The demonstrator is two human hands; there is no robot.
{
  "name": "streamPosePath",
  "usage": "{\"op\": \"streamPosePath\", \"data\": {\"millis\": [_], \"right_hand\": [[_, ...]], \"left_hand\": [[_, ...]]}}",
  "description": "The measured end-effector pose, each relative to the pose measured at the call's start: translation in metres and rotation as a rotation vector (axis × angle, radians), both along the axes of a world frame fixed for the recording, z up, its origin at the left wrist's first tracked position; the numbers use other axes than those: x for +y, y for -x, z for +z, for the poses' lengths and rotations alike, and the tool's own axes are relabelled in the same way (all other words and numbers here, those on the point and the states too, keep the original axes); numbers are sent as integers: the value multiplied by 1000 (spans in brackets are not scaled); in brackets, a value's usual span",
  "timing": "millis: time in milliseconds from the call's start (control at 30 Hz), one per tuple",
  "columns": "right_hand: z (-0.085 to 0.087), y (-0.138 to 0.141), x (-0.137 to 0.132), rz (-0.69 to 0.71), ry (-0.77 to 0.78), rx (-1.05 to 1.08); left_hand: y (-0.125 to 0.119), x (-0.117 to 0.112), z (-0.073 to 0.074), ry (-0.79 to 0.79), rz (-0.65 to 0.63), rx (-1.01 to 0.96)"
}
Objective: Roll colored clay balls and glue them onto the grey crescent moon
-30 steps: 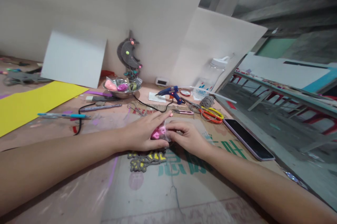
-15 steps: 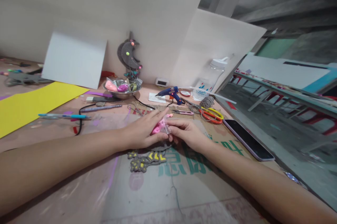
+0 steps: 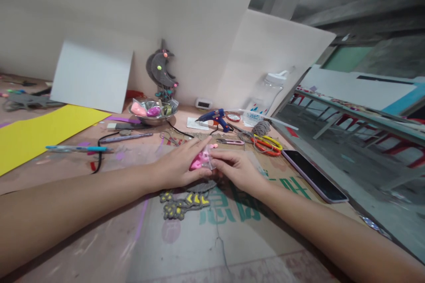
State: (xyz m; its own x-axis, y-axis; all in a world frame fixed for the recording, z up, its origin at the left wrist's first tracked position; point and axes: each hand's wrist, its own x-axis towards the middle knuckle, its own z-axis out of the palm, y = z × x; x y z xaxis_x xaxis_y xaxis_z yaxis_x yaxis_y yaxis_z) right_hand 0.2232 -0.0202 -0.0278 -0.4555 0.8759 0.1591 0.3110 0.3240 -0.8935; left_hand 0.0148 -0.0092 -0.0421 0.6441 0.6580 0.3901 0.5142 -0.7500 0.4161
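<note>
A small clear plastic bag of bright pink clay (image 3: 201, 160) is between my two hands over the middle of the table. My left hand (image 3: 181, 164) lies around it from the left, thumb below and fingers above. From the right, my right hand (image 3: 237, 168) pinches the bag's clear edge, its fingertips partly hidden. Just below the hands lies a grey cord piece with yellow fillings (image 3: 186, 203), flat on the sheet; its upper part is hidden under my hands.
Behind the hands lie a blue glue gun (image 3: 214, 117), pink thread snips (image 3: 230, 142), scissors with orange and yellow handles (image 3: 268, 145) and a metal bowl (image 3: 156, 120) of clay packs. A phone (image 3: 314, 176) rests at the right edge, a blue pen (image 3: 78, 148) at left.
Both hands stay nearly in place on the pink clay bag. The clear plastic at the right fingertips has shifted slightly; the view has moved a little.
</note>
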Motion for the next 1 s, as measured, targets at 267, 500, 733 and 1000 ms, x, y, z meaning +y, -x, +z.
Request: {"op": "streamPosePath", "data": {"millis": [267,500,733,1000], "right_hand": [[-3,1,5,28,295,198],[-1,0,3,96,282,182],[3,5,-1,43,238,196],[0,1,3,22,233,183]], "left_hand": [[0,0,2,1,-20,0],[1,-2,4,-5,-38,17],[0,-2,3,-3,-37,24],[0,0,3,-7,13,4]]}}
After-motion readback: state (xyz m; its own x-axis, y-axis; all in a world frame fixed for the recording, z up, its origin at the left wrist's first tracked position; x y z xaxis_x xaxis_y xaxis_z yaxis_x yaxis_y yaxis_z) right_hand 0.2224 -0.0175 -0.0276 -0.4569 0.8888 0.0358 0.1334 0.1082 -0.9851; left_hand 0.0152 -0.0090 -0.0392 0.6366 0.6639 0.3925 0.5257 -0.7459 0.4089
